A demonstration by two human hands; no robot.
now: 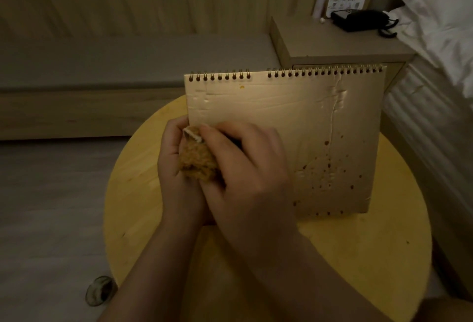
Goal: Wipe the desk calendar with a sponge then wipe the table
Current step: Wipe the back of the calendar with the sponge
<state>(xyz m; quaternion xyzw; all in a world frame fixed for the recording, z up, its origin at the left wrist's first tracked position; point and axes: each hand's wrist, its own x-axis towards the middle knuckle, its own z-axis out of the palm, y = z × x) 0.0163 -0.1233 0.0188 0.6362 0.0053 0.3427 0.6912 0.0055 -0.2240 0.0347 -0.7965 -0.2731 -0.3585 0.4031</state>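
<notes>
We are holding an orange-brown sponge (197, 161) between both hands, just in front of the lower left part of the desk calendar (286, 127). Our left hand (176, 168) is cupping the sponge from the left with its fingers curled around it, and our right hand (245, 165) is gripping it from the right, the thumb and fingers closing over its top where a pale edge is showing. The calendar is standing upright on the round yellow wooden table (358, 257), leaning slightly back, its spiral binding running along the top edge. Its plain brownish face is turned toward us, and it is carrying dark reddish spots scattered over the lower right area, one small orange spot near the top, and some wrinkled ridges in the surface. Our forearms are reaching in from the bottom over the table. Beyond the calendar, a black telephone (363, 19) is sitting on a bedside cabinet (332, 45), and white bedding (440, 22) is lying to the right. On the floor to the left of the table, a small dark object (99, 291) is resting; we cannot tell what it is.
</notes>
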